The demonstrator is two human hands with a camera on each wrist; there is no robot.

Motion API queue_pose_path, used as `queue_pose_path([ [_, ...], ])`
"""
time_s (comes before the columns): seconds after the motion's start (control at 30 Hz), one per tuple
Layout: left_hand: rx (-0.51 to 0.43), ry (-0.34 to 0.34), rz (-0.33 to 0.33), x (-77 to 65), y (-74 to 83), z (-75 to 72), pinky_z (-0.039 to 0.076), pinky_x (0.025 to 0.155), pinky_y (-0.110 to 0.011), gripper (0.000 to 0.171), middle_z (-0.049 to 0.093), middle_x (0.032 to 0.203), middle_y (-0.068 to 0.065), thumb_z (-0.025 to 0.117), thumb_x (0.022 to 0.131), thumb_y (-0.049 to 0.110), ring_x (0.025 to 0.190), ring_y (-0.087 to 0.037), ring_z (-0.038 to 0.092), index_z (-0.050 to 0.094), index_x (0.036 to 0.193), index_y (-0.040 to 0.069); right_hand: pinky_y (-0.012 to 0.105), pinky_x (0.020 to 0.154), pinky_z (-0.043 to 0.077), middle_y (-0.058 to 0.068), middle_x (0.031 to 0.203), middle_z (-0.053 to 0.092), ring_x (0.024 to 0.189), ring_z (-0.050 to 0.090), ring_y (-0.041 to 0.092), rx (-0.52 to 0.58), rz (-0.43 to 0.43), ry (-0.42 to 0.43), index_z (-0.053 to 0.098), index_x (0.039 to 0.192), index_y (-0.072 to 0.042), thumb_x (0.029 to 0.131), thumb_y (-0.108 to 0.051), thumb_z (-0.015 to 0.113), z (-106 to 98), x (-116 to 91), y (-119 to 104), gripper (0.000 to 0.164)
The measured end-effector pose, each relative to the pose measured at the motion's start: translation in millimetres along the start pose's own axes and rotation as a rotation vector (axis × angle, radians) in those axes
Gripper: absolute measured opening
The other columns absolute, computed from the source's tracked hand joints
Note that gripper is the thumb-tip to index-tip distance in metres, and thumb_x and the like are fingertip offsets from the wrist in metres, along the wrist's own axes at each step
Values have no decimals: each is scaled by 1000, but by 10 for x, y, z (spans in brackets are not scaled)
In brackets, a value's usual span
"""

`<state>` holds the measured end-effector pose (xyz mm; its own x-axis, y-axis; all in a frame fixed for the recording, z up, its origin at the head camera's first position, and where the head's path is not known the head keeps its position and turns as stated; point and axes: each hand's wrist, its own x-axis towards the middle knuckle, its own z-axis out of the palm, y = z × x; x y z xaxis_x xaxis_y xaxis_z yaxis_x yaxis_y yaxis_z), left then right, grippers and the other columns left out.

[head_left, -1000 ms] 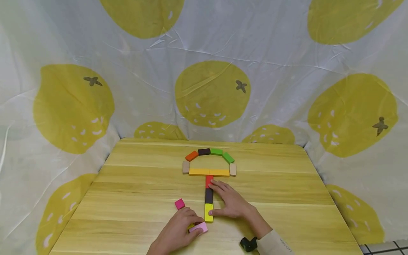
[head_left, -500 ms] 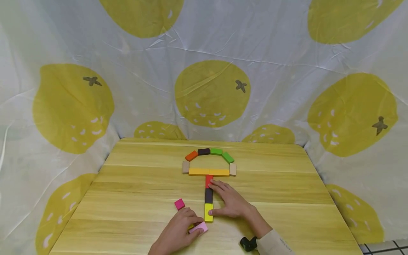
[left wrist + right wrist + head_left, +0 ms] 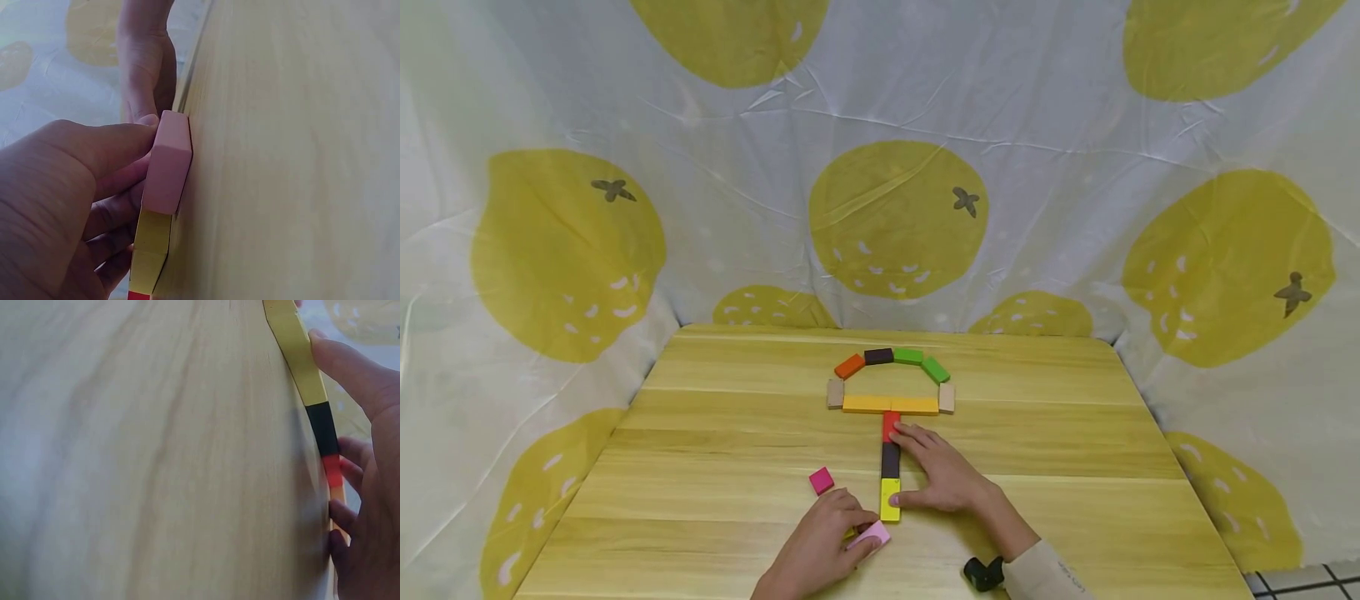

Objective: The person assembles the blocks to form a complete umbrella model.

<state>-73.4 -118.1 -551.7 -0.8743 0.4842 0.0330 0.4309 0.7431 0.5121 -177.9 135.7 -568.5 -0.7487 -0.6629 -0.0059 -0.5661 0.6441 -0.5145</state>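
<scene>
My left hand (image 3: 820,537) pinches a pink wooden block (image 3: 167,169) between thumb and fingers, low over the table, just below the column's bottom end. Partly hidden under those fingers lies a yellow block (image 3: 152,250), and beyond it a magenta block (image 3: 822,480). The column is made of a red block (image 3: 890,423), a black block (image 3: 890,461) and a yellow block (image 3: 889,490) laid end to end. Along its right side rests my right hand (image 3: 947,477), thumb on the yellow block, fingertips at the red one.
Two orange-yellow bars (image 3: 867,404) cross the column's top. Above them runs an arch of tan, orange (image 3: 850,366), black and green blocks (image 3: 908,357). A black object (image 3: 981,574) sits by the right sleeve on the wooden table (image 3: 715,467). Lemon-patterned cloth (image 3: 737,208) surrounds the back.
The pink block has tilted slightly, its right end turning a little upward, as my left hand edges slightly right. My right hand and the laid blocks hold their places.
</scene>
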Motion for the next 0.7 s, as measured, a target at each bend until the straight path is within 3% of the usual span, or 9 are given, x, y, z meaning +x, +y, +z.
queue_pose_path([
  [0.4, -20, -4, 12, -2, -5, 1, 50, 81, -29, 32, 61, 89, 23, 67, 98, 50, 88, 2, 51, 80, 111, 24, 60, 120, 35, -4, 171, 25, 157, 25, 30, 12, 6, -1, 31, 164, -27, 84, -75, 66, -24, -10, -26, 99],
  [0.53, -16, -9, 0, -9, 6, 3, 51, 87, -35, 32, 62, 90, 22, 67, 98, 50, 89, 1, 53, 80, 112, 24, 60, 120, 34, -5, 171, 25, 158, 25, 30, 9, 3, -2, 30, 164, -27, 84, -75, 66, -20, -12, -25, 100],
  [0.7, -18, -18, -14, -14, 20, 7, 49, 107, -48, 32, 64, 92, 22, 66, 98, 49, 93, -1, 57, 79, 113, 23, 61, 120, 34, -5, 171, 24, 158, 25, 31, 12, 1, -4, 31, 164, -26, 84, -75, 65, -9, -15, -19, 99],
])
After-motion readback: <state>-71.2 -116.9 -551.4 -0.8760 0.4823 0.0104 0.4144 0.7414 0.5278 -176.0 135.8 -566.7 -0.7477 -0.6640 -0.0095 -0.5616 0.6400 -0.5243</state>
